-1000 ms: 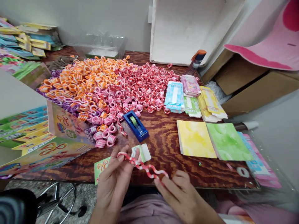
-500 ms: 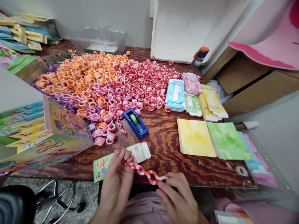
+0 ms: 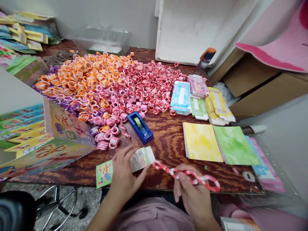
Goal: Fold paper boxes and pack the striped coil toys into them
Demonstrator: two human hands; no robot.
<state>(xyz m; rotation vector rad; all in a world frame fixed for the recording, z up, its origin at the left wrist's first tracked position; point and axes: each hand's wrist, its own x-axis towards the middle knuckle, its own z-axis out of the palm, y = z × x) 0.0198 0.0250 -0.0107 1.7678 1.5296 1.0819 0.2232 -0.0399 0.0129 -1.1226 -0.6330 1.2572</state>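
Crosswise — red-white strand (image 3: 199, 179), pinched in right hand (image 3: 193, 196)

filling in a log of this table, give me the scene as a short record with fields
right hand: grip closed on a red-and-white chain
left hand: fingers spread over a green box, touching or not unclear
chain: stretched out, loops at both ends
pile: orange, red, pink and purple rings
tape dispenser: blue, at the near edge of the pile
cards: yellow beside green, on the right
bottle: orange-topped, at the back
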